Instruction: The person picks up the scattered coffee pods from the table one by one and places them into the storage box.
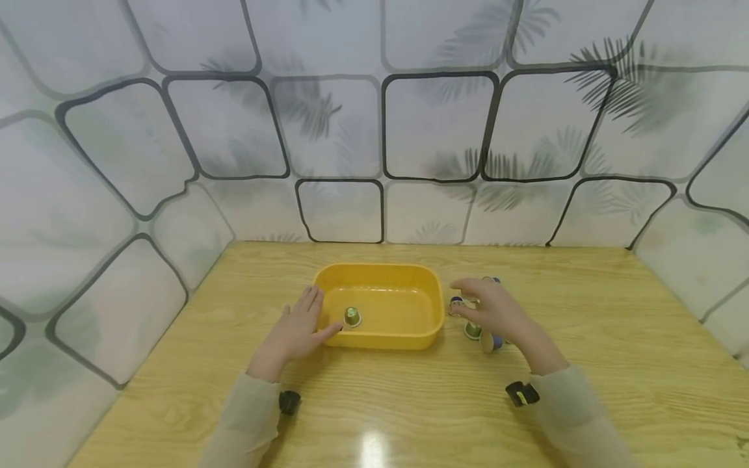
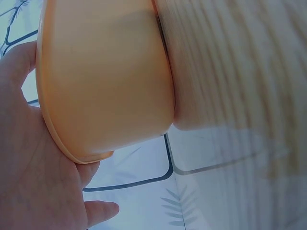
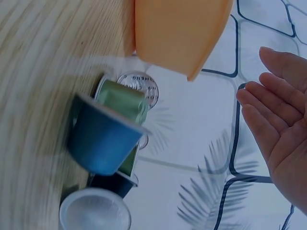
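Yellow tub (image 1: 380,340) on wooden table (image 1: 380,390). Green capsule (image 1: 352,316) inside tub, toward left end, near front wall. Left hand (image 1: 295,330) rests on tub's left front corner, fingers extended along left rim, thumb over front rim. Right hand (image 1: 496,309) above capsule cluster (image 1: 490,342) just right of tub; fingers loose, slightly bent, grasping nothing. Cluster mixes blue and green capsules, some tipped on sides.

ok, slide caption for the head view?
Left hand rests on the yellow tray holding one green capsule; right hand hovers over loose capsules on the wooden table.
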### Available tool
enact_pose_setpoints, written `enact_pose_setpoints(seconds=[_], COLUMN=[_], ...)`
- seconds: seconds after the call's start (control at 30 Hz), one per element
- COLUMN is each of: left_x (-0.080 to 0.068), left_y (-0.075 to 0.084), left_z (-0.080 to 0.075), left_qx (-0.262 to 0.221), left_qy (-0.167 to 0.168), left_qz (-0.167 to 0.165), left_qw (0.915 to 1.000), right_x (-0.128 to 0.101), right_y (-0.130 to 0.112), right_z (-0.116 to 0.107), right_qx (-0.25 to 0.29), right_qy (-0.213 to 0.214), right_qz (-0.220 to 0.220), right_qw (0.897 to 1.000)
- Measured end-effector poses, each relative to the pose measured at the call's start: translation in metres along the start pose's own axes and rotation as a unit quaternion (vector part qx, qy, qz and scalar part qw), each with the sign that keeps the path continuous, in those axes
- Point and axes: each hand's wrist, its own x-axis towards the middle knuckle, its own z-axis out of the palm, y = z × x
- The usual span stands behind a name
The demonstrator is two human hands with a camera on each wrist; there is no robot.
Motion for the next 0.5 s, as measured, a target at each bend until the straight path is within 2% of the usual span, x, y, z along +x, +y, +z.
enact_pose_setpoints(seconds=[0.1,0.5], left_x=[0.0,0.0], left_y=[0.0,-0.001], left_z=[0.0,0.0], left_qx=[-0.003,-0.003], left_qy=[0.0,0.002], left_qz=[0.0,0.002], left_qw=[1.0,1.0], right_x=[-0.004,-0.013], right_y=[0.003,0.012], right_z=[-0.003,-0.009], right_qx=[0.0,-0.024], right_qy=[0.004,0.026], right_qz=[0.009,-0.016], right_qw=[1.0,0.999])
